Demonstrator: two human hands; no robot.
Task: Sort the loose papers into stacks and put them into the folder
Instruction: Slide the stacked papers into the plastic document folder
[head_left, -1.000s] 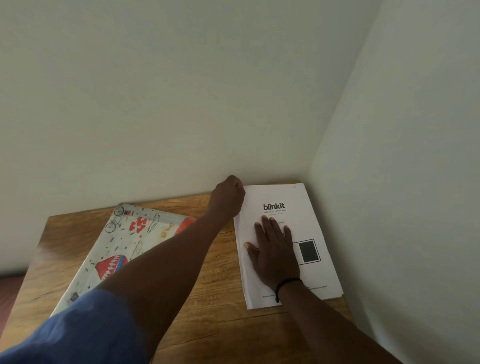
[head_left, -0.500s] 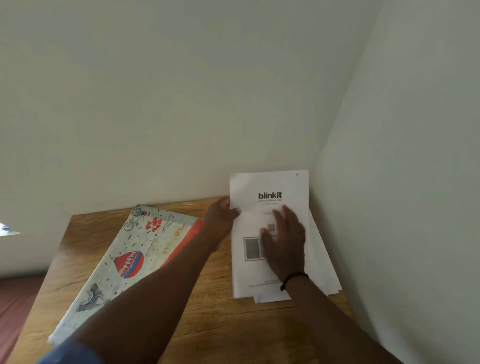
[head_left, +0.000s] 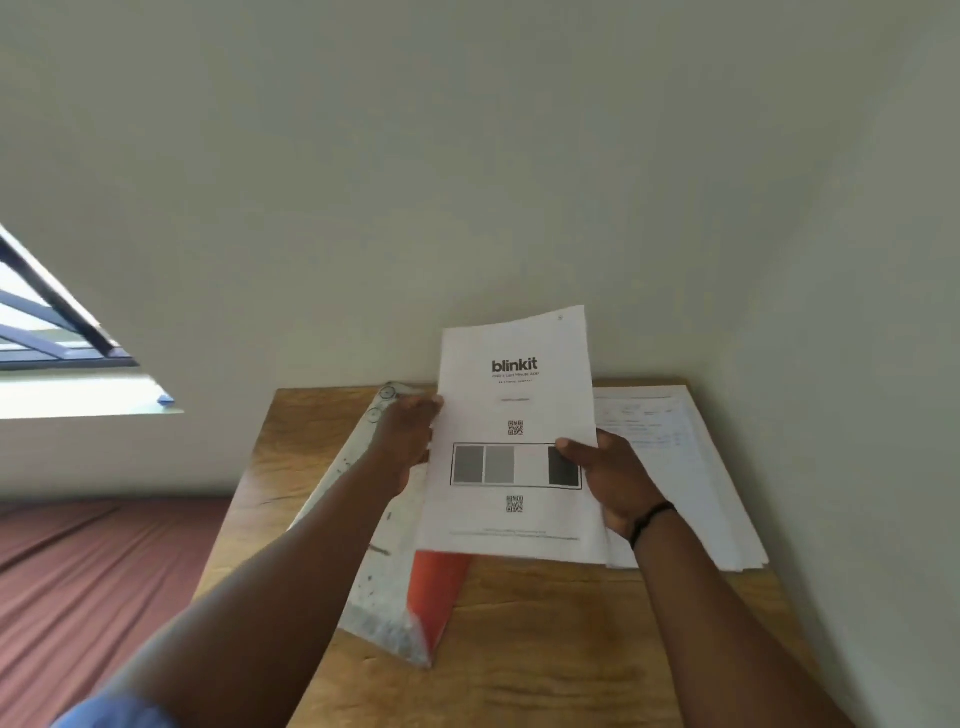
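Observation:
A white printed sheet (head_left: 514, 405) with a logo, QR codes and grey boxes is lifted off the table, tilted towards me. My left hand (head_left: 405, 441) grips its left edge and my right hand (head_left: 602, 478) pinches its right edge, thumb on the front. A stack of white papers (head_left: 691, 478) lies flat on the wooden table (head_left: 545, 649) at the right, beside the wall. The patterned folder (head_left: 384, 587) with an orange inside lies diagonally at the left, partly hidden behind the held sheet and my left arm.
Walls close the table in at the back and right, forming a corner. A window (head_left: 47, 332) is at the far left. Below the table's left edge lies reddish-brown floor or fabric (head_left: 93, 571).
The top sheet has come up off the stack and moved left over the folder, held by both hands. The right hand went from pressing flat to pinching the edge. The view shifted left.

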